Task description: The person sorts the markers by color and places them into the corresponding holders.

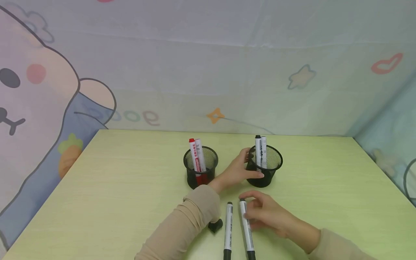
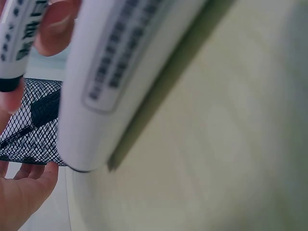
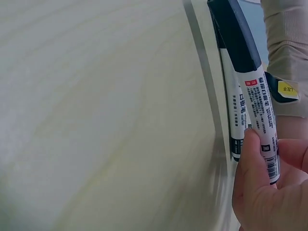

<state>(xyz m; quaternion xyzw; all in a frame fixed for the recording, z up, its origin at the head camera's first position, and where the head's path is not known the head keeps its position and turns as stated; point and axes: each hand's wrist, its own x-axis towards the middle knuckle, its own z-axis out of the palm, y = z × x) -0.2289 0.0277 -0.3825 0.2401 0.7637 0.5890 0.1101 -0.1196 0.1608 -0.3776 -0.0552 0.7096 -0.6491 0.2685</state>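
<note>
My left hand (image 1: 236, 172) grips a black mesh pen cup (image 1: 268, 174), its fingers behind and thumb across the front. Inside that cup stand a black-capped marker (image 1: 258, 150) and another white marker (image 1: 264, 155). My right hand (image 1: 268, 213) pinches a white marker with a black cap (image 3: 260, 103) near one end, between thumb and fingers. Beside it, to the left, a similar marker (image 1: 228, 227) stretches toward the near edge of the head view. In the left wrist view this second marker (image 2: 115, 72) looms large, while the mesh cup (image 2: 29, 139) shows behind.
A second mesh cup (image 1: 211, 162) stands to the left, holding a red-capped marker (image 1: 194, 153) and a white one (image 1: 200, 155). A small black object (image 1: 215, 226) shows by the left sleeve. The pale table (image 1: 130, 187) ends at a printed cloth (image 1: 182, 79).
</note>
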